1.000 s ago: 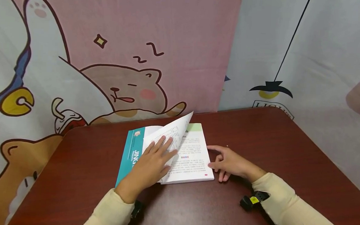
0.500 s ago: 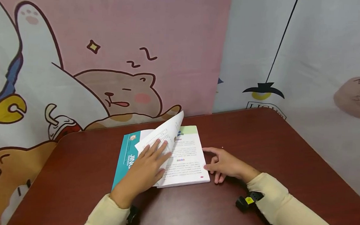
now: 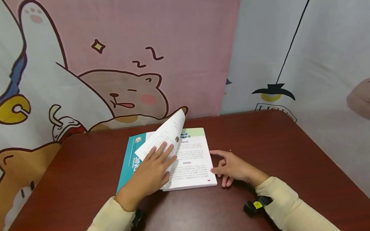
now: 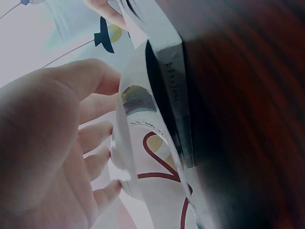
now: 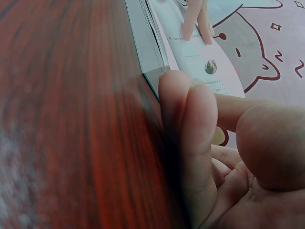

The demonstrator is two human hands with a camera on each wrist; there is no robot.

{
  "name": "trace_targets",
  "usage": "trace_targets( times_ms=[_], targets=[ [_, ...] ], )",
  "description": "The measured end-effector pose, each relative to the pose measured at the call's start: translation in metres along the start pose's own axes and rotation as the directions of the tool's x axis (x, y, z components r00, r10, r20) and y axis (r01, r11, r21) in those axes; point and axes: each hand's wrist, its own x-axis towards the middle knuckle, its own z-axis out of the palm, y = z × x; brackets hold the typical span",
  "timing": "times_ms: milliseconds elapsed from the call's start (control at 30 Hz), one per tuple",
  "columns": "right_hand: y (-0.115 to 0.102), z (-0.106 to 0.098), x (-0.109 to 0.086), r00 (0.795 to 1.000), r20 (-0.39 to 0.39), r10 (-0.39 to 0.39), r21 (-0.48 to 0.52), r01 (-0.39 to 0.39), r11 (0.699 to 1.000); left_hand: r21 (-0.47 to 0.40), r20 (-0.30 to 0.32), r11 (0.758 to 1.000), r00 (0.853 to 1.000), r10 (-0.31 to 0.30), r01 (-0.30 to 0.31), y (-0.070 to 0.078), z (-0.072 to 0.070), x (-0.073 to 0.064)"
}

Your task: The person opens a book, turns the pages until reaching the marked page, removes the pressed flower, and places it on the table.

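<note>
An open book [image 3: 192,167] with printed white pages lies on the table, its teal cover [image 3: 126,169] showing at the left. My left hand [image 3: 149,172] rests its spread fingers on a turned page [image 3: 167,132], which slants up and leftward in the head view. In the left wrist view, the fingertips meet this curved page [image 4: 138,143] while the palm stays off it. At the book's right edge is my right hand [image 3: 235,167], index finger reaching out and thumb tip touching the page edge. Its other fingers bend loosely below, near the tabletop.
The dark red-brown wooden table [image 3: 258,139] extends around the book. Behind it hangs a cloth [image 3: 200,54] printed with cartoon animals. A black wrist camera [image 3: 252,208] sits under the right forearm, just above the tabletop.
The page under my left hand has swung further left, covering more of the teal cover and baring more of the page beneath. My right hand stays at the book's right edge.
</note>
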Motion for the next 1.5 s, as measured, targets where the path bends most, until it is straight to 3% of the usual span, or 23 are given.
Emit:
trace_targets(
  times_ms=[533, 767, 1133, 1500],
  targets=[
    [-0.0002, 0.0010, 0.0013, 1.000, -0.007, 0.002, -0.014, -0.002, 1.000, -0.037, 0.047, 0.998, 0.998, -0.045, 0.046, -0.0013, 0.0016, -0.0021],
    [0.0018, -0.0001, 0.0024, 1.000, -0.003, -0.003, -0.019, 0.003, 1.000, -0.024, 0.044, 0.999, 0.998, -0.034, 0.035, -0.0018, 0.0031, -0.0026],
    [0.0011, -0.0005, 0.0028, 1.000, 0.006, -0.003, -0.008, 0.003, 1.000, -0.052, 0.115, 0.996, 0.991, -0.072, 0.078, -0.0010, 0.0041, -0.0028],
    [0.0009, -0.0004, 0.0028, 1.000, 0.003, 0.001, 0.005, -0.001, 1.000, -0.042, 0.122, 0.995, 0.989, -0.086, 0.091, -0.0001, 0.0043, -0.0036]
  ],
)
